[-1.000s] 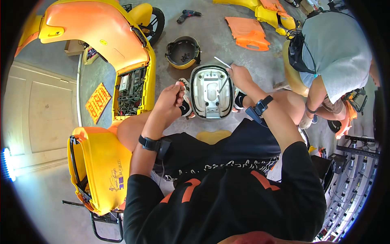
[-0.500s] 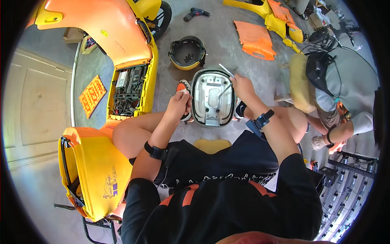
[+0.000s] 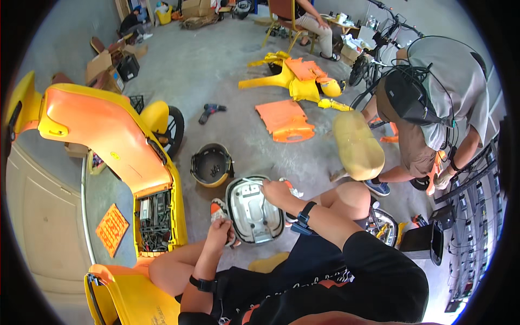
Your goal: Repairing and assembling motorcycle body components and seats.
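Between my shoes lies an oval pale tray-like part [image 3: 253,216] with a black edge and a metal bracket in its middle. My right hand [image 3: 277,193] is closed over its upper right side, round a thin bent metal rod tool [image 3: 251,181]; one light arm of the tool sticks out to the left, and its exact kind does not show. My left hand [image 3: 219,232] is beside the lower left rim with its fingers pinched together. Whatever those fingers hold, if anything, is hidden.
A round yellow-black bowl [image 3: 210,167] with small dark pieces stands beyond the tray. A cordless drill [image 3: 212,112] and an orange panel [image 3: 285,120] lie further off. On my left is a yellow-orange scooter body [image 3: 108,135]; a co-worker [image 3: 428,108] bends near a beige seat [image 3: 357,146] at right.
The view has swung up and to the right, bringing more floor, boxes and seated people into sight. My right hand remains over the tray with the rod tool; my left stays pinched beside it.
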`<state>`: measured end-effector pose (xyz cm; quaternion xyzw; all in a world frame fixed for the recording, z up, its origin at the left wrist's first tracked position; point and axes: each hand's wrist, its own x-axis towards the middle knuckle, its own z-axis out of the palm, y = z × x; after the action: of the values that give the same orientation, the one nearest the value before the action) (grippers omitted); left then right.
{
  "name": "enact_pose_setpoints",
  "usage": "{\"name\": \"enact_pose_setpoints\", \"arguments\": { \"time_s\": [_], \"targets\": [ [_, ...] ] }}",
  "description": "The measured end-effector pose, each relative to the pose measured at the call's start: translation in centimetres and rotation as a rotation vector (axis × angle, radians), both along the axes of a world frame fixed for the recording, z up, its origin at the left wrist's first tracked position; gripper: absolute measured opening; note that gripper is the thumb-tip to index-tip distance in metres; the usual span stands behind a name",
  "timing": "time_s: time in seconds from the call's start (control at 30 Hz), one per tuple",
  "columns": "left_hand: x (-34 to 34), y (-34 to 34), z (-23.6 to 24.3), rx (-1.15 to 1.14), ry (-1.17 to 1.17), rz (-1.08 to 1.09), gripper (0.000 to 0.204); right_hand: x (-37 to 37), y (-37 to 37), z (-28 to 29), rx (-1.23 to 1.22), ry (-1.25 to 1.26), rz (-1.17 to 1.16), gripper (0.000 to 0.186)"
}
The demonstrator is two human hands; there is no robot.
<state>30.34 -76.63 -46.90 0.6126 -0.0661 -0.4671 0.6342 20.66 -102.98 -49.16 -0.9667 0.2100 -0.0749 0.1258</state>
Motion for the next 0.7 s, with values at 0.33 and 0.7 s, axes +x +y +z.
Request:
{"name": "enact_pose_setpoints", "arguments": {
  "time_s": [0.33, 0.7],
  "targets": [
    [-0.2, -0.5, -1.0, 0.023, 0.22, -0.132, 0.019, 0.6, 0.5, -0.3, 0.044, 0.004, -0.054, 0.025],
    [2.4, -13.6, -2.4, 0.639, -1.797, -0.333, 0.029, 0.5, 1.7, 1.5, 0.058, -0.011, -0.106, 0.022]
  ]
}}
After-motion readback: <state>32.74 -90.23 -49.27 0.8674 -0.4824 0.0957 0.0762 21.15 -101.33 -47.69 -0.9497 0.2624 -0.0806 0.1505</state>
